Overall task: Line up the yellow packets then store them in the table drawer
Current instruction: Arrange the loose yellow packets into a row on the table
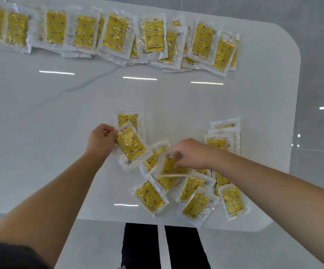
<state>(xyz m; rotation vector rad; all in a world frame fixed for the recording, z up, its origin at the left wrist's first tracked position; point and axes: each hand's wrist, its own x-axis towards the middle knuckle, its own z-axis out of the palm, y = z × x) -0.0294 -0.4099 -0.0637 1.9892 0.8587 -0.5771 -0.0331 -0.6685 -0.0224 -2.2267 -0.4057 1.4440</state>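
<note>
Pinching one packet in left hand, pinching a second packet off the loose near pile in right hand, with far row lined up, nothing stored, drawer unseen.

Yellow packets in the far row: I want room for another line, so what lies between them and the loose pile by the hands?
Only bare glossy white tabletop, as the head view shows.
</note>
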